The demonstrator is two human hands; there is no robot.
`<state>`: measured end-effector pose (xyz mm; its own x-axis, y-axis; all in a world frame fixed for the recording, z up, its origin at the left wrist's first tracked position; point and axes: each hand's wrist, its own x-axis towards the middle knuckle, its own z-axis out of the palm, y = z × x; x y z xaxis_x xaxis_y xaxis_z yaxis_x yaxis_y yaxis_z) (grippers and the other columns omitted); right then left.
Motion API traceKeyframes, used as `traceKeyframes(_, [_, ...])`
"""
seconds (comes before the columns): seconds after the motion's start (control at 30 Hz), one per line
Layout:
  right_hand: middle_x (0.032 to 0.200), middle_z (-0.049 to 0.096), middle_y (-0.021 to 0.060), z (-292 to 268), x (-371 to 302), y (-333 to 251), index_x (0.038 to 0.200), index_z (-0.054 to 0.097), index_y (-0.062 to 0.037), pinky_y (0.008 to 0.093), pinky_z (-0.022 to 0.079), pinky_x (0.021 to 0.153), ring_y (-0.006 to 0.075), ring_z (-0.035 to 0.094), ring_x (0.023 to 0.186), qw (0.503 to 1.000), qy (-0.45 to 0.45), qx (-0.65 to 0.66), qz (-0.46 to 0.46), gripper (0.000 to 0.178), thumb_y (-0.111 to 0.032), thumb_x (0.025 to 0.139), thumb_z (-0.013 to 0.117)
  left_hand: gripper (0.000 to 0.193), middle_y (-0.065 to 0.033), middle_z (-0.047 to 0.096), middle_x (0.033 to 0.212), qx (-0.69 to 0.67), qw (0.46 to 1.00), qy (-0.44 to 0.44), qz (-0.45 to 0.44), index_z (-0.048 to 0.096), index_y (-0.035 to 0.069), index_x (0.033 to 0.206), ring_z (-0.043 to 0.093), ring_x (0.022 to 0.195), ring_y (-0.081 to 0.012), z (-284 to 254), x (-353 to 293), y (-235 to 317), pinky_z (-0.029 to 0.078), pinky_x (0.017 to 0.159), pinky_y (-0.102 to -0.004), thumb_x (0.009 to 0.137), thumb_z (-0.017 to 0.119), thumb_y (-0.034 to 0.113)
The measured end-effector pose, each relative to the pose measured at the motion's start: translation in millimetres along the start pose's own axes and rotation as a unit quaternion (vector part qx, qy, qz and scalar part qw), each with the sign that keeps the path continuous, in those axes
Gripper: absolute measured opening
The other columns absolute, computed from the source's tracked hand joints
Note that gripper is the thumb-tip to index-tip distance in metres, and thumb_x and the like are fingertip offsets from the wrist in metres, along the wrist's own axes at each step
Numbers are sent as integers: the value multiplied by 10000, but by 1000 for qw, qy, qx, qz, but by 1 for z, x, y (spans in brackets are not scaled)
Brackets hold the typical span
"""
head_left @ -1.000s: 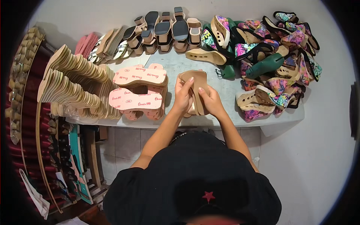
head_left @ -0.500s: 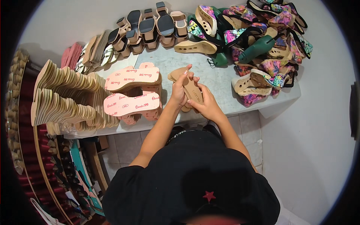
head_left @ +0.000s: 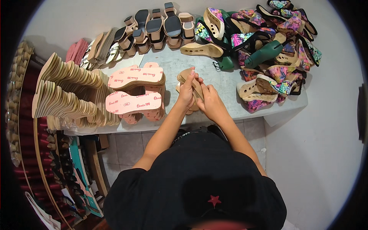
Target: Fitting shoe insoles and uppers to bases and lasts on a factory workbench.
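Near the front edge of the table, my two hands are closed together around a tan shoe insole (head_left: 197,89), tilted so that it shows mostly narrow. My left hand (head_left: 187,93) grips its left side with the thumb pointing up along it. My right hand (head_left: 210,102) wraps the right side, covering most of its face. More tan insoles (head_left: 184,74) show behind and below my hands; whether they are held or lie on the table I cannot tell. Just left of my left hand stand stacks of insoles topped with pink printed pieces (head_left: 134,102).
Rows of tan insoles (head_left: 69,103) stand on edge at the table's left. Upturned heeled sandals (head_left: 155,28) line the back. Colourful wedge shoes and green shoe lasts (head_left: 264,51) pile up at the right. A rack of heels (head_left: 17,103) stands left of the table (head_left: 168,61).
The insole in my hands has turned from showing its printed face to standing more edge-on. My right hand has closed further over it, its fingers now nearer my left hand.
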<state>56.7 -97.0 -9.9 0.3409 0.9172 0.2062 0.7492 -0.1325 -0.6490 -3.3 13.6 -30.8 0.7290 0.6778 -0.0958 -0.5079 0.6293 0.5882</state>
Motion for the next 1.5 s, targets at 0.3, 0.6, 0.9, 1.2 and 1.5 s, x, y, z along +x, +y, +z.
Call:
traceKeyframes(0.3, [945, 486, 278, -21, 17, 31, 1224, 336, 146, 435, 479, 718, 416, 552, 827, 995, -69, -1, -69, 582, -57, 719, 543, 366, -31, 511, 813, -23, 995, 81, 56, 426, 80, 1110, 541, 769, -171, 9, 16, -24, 483, 729, -312, 867, 586, 301])
traceKeyframes(0.6, [879, 521, 268, -42, 29, 71, 1179, 368, 94, 468, 474, 692, 423, 558, 819, 990, -66, -44, -120, 496, -42, 727, 519, 420, -68, 524, 888, 2, 984, 158, 77, 436, 64, 1122, 562, 825, -197, 35, 36, -50, 500, 743, -341, 850, 596, 342])
traceKeyframes(0.9, [962, 448, 250, -71, 29, 69, 1257, 349, -12, 509, 442, 703, 416, 522, 867, 988, -99, -86, -81, 517, -137, 790, 529, 591, -107, 496, 1003, -7, 977, 156, 146, 367, 71, 1210, 525, 943, -240, 37, 45, -77, 484, 783, -389, 862, 446, 542])
traceKeyframes(1.2, [974, 406, 273, -69, 23, 81, 1293, 317, 4, 439, 418, 804, 418, 485, 874, 980, -161, 23, -111, 613, -205, 786, 591, 542, -83, 494, 949, -54, 966, 183, 177, 399, 107, 1149, 531, 857, -218, 33, 35, -86, 479, 750, -372, 862, 430, 565])
traceKeyframes(1.5, [1039, 391, 276, -68, 26, 85, 1301, 293, 10, 406, 397, 896, 420, 455, 978, 970, -204, 88, -103, 798, -251, 685, 728, 663, -140, 514, 1045, -13, 982, 145, 122, 392, 65, 1184, 539, 993, -296, 32, 17, -77, 475, 850, -435, 849, 359, 637])
